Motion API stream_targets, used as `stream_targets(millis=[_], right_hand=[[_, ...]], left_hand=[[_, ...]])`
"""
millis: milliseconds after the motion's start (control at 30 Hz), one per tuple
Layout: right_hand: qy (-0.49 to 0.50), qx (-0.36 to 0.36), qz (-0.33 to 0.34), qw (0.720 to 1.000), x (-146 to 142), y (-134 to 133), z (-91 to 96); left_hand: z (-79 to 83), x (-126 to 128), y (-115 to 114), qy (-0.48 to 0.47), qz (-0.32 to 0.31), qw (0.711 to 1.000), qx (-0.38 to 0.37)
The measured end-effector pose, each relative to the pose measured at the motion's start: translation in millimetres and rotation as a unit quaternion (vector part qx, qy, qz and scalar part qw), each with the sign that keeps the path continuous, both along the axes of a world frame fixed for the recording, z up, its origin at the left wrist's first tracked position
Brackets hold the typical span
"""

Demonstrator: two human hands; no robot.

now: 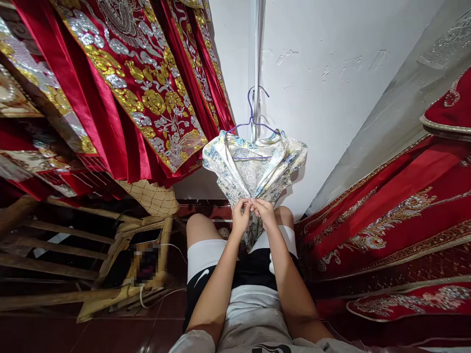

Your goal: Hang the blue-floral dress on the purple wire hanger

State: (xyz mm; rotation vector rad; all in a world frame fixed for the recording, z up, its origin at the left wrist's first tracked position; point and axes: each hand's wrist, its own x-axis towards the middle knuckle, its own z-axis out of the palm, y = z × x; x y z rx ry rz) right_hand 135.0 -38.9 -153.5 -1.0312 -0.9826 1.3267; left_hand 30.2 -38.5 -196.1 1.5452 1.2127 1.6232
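A white short-sleeved garment with a blue and yellow floral print (235, 166) hangs in front of me on a purple wire hanger (251, 110). Its two front edges meet at the bottom of the V-shaped neckline. There my left hand (242, 213) pinches the cloth, thumb and fingers closed. Right beside it, my right hand (263, 211) pinches the same spot, and the fingertips of both hands touch. Whether a button or other fastener sits between the fingers is too small to tell. The garment's lower part falls between my knees, partly hidden by my hands and forearms.
Red robes with gold and silver embroidery (154, 98) hang at the left. More red embroidered cloth (386, 220) hangs at the right. A bamboo chair (167, 245) stands at lower left with a blurred-out object and a white cable. A white wall (312, 63) rises behind the hanger.
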Motion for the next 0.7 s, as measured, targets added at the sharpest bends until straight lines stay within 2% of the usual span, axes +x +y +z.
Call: stream_targets(millis=[100, 200, 267, 400, 533, 600, 700], right_hand=[[0.012, -0.025, 0.018, 0.999, 2, -3, 6.9], [0.023, -0.018, -0.012, 1.0, 4, -1, 24.5], [0.015, 0.009, -0.039, 0.999, 4, 9, 46.6], [-0.016, 0.109, -0.094, 0.989, -1, 47, 108.4], [-0.02, 0.148, -0.121, 0.981, -11, 80, 161.4], [-0.003, 0.16, -0.129, 0.979, -15, 83, 174.8], [0.009, 0.165, -0.104, 0.981, -17, 75, 178.5]], left_hand=[[-0.6, 1, -1, 0.02, 0.009, 1.0, -0.001], [-3.4, 4, -3, 0.048, 0.008, 0.999, 0.003], [-5.7, 7, -3, 0.064, 0.011, 0.998, 0.005], [-5.7, 14, -2, 0.083, 0.015, 0.996, 0.015], [-6.6, 19, -3, 0.11, 0.004, 0.993, 0.039], [-13.3, 19, -6, 0.125, -0.018, 0.991, 0.041], [-22.4, 13, -9, 0.132, -0.037, 0.99, 0.025]])
